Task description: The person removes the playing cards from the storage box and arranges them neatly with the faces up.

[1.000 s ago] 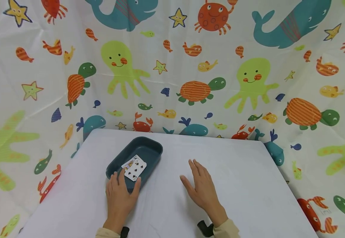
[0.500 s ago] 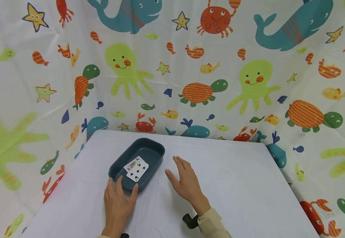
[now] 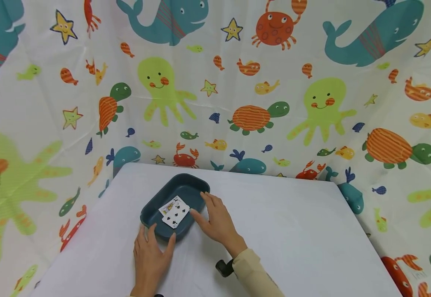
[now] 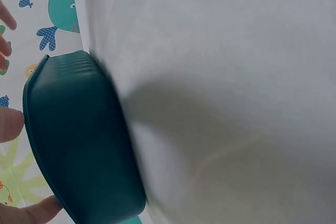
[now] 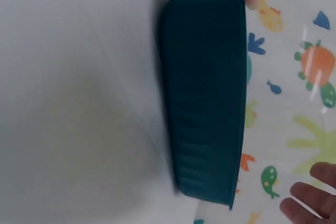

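Observation:
A dark teal rectangular tray [image 3: 191,185] with rounded corners stands on the white table. Two playing cards lie in it face up: a spade card [image 3: 176,213] partly covers a face card [image 3: 165,208]. My left hand [image 3: 149,256] is at the tray's near end, fingers spread, its fingertips right at the rim. From the right side my right hand [image 3: 219,222] reaches over the long edge, fingers loosely extended and overlapping the rim in the head view. In the left wrist view the tray's outer wall [image 4: 84,129] shows with fingertips at its lip.
The white tabletop [image 3: 286,231] stretches to the right of the tray. Behind and beside the table hangs a white cloth [image 3: 200,119] printed with sea animals. Both arms come in from the front edge, and a black wrist camera [image 3: 224,268] sits below the right wrist.
My right hand has moved left to the tray's right edge. My left hand has drawn back slightly from over the cards to the near rim. The cards stay in the tray.

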Demonstrator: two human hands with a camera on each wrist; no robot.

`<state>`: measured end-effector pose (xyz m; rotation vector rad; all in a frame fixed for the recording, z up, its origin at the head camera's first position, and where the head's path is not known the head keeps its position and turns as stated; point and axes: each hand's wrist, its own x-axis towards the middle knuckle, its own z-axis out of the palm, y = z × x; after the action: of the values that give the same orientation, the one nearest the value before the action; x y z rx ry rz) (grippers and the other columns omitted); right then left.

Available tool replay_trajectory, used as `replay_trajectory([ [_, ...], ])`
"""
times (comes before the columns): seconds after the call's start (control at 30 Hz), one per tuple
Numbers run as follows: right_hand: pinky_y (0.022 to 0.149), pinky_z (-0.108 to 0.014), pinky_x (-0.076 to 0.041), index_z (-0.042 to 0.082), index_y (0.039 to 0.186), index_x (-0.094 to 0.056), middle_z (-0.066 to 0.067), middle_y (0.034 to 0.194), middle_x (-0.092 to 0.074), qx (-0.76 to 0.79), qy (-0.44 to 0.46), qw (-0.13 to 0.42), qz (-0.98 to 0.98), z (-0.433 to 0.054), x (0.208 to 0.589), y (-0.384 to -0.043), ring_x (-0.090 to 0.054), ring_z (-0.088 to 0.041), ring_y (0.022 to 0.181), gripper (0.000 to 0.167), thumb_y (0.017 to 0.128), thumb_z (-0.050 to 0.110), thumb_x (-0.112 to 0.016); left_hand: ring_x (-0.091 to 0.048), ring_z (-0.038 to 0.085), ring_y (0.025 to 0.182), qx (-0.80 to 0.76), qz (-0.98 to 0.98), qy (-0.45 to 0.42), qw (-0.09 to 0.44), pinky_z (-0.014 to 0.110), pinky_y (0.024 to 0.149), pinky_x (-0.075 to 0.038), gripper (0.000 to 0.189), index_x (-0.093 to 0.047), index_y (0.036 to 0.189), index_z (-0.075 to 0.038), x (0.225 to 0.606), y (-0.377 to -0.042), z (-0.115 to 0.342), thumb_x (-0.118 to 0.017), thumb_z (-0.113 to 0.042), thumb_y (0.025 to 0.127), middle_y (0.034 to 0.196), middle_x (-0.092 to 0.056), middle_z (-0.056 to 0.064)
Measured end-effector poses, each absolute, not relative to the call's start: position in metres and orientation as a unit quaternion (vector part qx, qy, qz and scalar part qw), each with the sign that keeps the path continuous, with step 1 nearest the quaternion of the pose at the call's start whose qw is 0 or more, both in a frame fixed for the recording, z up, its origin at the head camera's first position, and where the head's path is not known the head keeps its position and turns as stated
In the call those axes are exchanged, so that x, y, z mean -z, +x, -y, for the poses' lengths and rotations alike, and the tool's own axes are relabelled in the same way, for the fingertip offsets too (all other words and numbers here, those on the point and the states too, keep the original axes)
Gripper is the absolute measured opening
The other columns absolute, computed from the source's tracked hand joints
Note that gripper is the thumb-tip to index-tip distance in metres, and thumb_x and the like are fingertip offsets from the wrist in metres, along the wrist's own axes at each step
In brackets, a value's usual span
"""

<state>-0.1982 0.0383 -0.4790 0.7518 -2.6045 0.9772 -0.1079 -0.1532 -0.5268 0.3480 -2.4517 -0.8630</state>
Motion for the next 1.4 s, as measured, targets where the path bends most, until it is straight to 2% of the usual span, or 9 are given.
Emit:
replay_trajectory([
  [0.23,0.114,-0.050,-0.042,0.008,0.154,-0.044,-0.015,0.156,-0.046,-0.321,0.258,0.084,0.907,-0.022,0.480,-0.207,-0.046,-0.030,0.143,0.074,0.099,0.057,-0.057,-0.041,0.058,0.130,0.324,0.901,0.131,0.258,0.067,0.107,-0.031,0.070,-0.054,0.132,0.012,0.528,-0.107,0.154,-0.081,-0.031,0.084,0.142,-0.040,0.044],
  [0.5,0.115,-0.049,-0.041,0.008,0.153,-0.046,-0.015,0.153,-0.049,-0.294,0.273,0.074,0.913,-0.002,0.482,-0.216,-0.047,-0.030,0.141,0.075,0.099,0.060,-0.056,-0.040,0.055,0.130,0.330,0.899,0.137,0.252,0.067,0.107,-0.031,0.070,-0.052,0.132,0.013,0.527,-0.108,0.152,-0.082,-0.028,0.084,0.141,-0.041,0.041],
  [0.67,0.115,-0.049,-0.040,0.009,0.153,-0.046,-0.014,0.154,-0.049,-0.274,0.281,0.058,0.918,0.010,0.484,-0.223,-0.047,-0.029,0.142,0.076,0.098,0.061,-0.056,-0.041,0.056,0.128,0.330,0.896,0.131,0.266,0.068,0.105,-0.032,0.070,-0.052,0.130,0.014,0.528,-0.110,0.153,-0.083,-0.028,0.083,0.139,-0.043,0.041],
  [0.8,0.115,-0.049,-0.040,0.011,0.153,-0.046,-0.012,0.154,-0.049,-0.257,0.280,0.046,0.924,0.018,0.486,-0.228,-0.047,-0.028,0.141,0.078,0.096,0.062,-0.059,-0.043,0.055,0.126,0.329,0.894,0.123,0.277,0.067,0.104,-0.033,0.070,-0.053,0.129,0.014,0.529,-0.112,0.154,-0.083,-0.028,0.082,0.137,-0.044,0.041],
  [0.97,0.113,-0.047,-0.043,0.011,0.151,-0.048,-0.010,0.151,-0.052,-0.259,0.282,0.030,0.923,0.024,0.491,-0.235,-0.050,-0.027,0.138,0.079,0.093,0.061,-0.065,-0.041,0.054,0.128,0.328,0.898,0.125,0.266,0.067,0.105,-0.033,0.070,-0.052,0.130,0.014,0.529,-0.113,0.154,-0.082,-0.029,0.084,0.138,-0.042,0.040],
  [1.23,0.112,-0.044,-0.045,0.008,0.146,-0.054,-0.009,0.144,-0.058,-0.242,0.296,0.020,0.924,0.032,0.501,-0.243,-0.055,-0.025,0.131,0.080,0.089,0.061,-0.070,-0.041,0.054,0.129,0.327,0.896,0.122,0.275,0.067,0.105,-0.033,0.069,-0.052,0.130,0.014,0.528,-0.112,0.153,-0.082,-0.028,0.083,0.139,-0.042,0.040],
  [1.4,0.112,-0.041,-0.044,0.009,0.144,-0.057,-0.007,0.140,-0.061,-0.197,0.296,0.013,0.935,0.041,0.500,-0.246,-0.057,-0.023,0.127,0.079,0.086,0.062,-0.073,-0.039,0.054,0.131,0.327,0.899,0.129,0.262,0.068,0.107,-0.032,0.070,-0.051,0.131,0.014,0.528,-0.113,0.153,-0.082,-0.029,0.085,0.141,-0.041,0.040],
])
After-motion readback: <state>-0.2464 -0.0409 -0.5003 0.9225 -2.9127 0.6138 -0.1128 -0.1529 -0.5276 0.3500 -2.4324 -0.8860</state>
